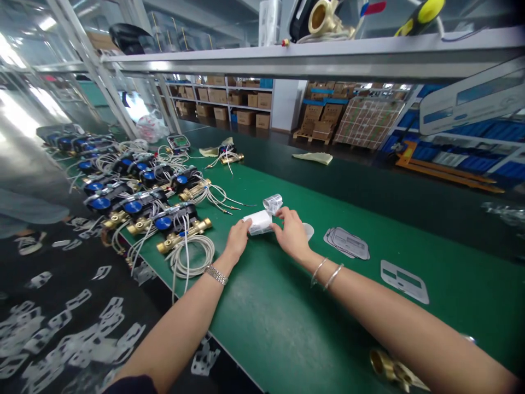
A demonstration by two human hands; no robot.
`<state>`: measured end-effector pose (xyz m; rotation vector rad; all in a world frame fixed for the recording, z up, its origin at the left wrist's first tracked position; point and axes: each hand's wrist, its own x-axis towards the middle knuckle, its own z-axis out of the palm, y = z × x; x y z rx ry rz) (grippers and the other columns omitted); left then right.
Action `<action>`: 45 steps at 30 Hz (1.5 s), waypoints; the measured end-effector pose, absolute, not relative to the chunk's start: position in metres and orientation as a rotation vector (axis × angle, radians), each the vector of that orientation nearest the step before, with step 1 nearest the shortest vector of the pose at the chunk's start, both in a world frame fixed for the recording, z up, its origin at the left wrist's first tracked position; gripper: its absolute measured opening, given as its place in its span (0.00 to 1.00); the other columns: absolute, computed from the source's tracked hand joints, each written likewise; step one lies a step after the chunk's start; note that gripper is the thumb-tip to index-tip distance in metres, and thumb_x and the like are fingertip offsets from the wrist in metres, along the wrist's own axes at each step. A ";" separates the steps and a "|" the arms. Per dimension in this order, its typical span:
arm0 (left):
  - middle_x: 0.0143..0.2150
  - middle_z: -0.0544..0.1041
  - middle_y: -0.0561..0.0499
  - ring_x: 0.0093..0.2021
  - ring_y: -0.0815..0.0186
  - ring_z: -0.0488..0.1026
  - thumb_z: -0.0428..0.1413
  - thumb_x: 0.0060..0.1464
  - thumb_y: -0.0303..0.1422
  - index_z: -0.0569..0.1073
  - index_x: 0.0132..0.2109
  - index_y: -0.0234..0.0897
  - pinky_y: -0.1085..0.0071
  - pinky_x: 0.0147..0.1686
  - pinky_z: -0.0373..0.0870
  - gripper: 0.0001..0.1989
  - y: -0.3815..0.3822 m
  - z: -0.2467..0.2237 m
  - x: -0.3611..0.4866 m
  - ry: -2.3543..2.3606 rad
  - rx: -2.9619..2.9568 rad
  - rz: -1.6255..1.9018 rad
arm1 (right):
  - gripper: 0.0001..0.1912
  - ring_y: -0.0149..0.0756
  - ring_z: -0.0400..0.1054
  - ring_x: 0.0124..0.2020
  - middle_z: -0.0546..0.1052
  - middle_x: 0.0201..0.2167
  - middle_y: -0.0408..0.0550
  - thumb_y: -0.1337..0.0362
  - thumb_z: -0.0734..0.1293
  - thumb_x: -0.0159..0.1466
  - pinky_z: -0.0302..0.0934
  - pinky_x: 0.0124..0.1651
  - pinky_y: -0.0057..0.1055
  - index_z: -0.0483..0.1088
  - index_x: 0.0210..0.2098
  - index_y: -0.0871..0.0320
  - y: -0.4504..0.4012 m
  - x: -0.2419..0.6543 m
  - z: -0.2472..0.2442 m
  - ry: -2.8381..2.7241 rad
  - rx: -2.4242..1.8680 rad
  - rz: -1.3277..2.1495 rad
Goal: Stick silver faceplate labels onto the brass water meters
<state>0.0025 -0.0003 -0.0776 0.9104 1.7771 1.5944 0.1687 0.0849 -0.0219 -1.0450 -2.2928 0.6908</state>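
Note:
A roll of printed labels (272, 204) rests above the green bench top, with a white backing strip (259, 220) running from it toward me. My left hand (238, 238) is closed on the strip's left end. At the right end, my right hand (292, 232) has its fingers bent in, thumb against the strip and forefinger close to the roll. Partly behind that hand lies a pale rounded piece (308, 231). Grey faceplate stickers (346, 243) lie stacked to the right, and another faceplate sticker (404, 280) lies beyond them.
Brass meters with blue discs (164, 222) and coiled cables (191, 256) crowd the left side. A brass fitting (396, 371) sits under my right forearm. A metal shelf (254, 65) crosses overhead. Peeled sticker scraps (77, 339) litter the floor; someone's shoe (30, 243) stands at left.

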 end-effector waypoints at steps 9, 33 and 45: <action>0.46 0.78 0.47 0.44 0.62 0.77 0.57 0.68 0.43 0.76 0.49 0.33 0.61 0.45 0.79 0.16 -0.001 -0.078 0.003 1.737 1.005 1.626 | 0.07 0.56 0.61 0.60 0.79 0.48 0.55 0.63 0.68 0.71 0.59 0.59 0.51 0.80 0.40 0.53 0.070 0.151 -0.018 -2.476 -0.713 0.263; 0.59 0.66 0.37 0.65 0.46 0.64 0.64 0.58 0.41 0.71 0.50 0.35 0.46 0.68 0.59 0.19 -0.022 -0.039 0.040 2.406 1.197 1.616 | 0.08 0.35 0.70 0.33 0.79 0.32 0.44 0.60 0.73 0.64 0.65 0.39 0.33 0.72 0.33 0.56 0.088 0.332 0.097 -1.897 -0.851 0.733; 0.49 0.81 0.41 0.50 0.49 0.78 0.65 0.51 0.56 0.77 0.53 0.35 0.55 0.50 0.76 0.33 -0.001 0.027 0.357 1.448 2.517 0.615 | 0.20 0.33 0.67 0.31 0.76 0.28 0.42 0.49 0.80 0.52 0.63 0.36 0.31 0.73 0.31 0.55 0.027 0.510 0.065 -1.329 -1.213 0.923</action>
